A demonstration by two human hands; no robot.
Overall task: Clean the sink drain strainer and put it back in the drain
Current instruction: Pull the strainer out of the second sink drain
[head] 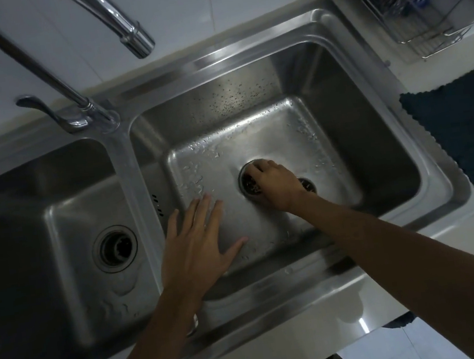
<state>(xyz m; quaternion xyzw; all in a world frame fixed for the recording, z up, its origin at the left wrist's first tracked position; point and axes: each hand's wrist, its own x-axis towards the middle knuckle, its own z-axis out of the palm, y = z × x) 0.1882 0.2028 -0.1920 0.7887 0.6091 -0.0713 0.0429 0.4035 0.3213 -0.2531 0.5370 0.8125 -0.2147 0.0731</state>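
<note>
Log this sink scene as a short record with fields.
right hand: fingers curled on the drain strainer
drain strainer: seated in the drain of the right basin
left hand: open, fingers spread, over the right basin near the divider; contact unclear
faucet: no water running
right basin: droplets on floor and back wall
beside sink: wire rack, dark mat

the sink (pixel 243 47) is brushed stainless steel, satin and smooth, its basin floor beaded with water drops. the tap (pixel 127 28) is polished chrome, mirror-glossy. the strainer (pixel 248 182) is dark perforated metal. the rack (pixel 436 35) is thin shiny wire. the mat (pixel 468 127) is dark blue cloth, nubbly and matt. the worktop (pixel 375 52) is white, smooth and faintly glossy.
</note>
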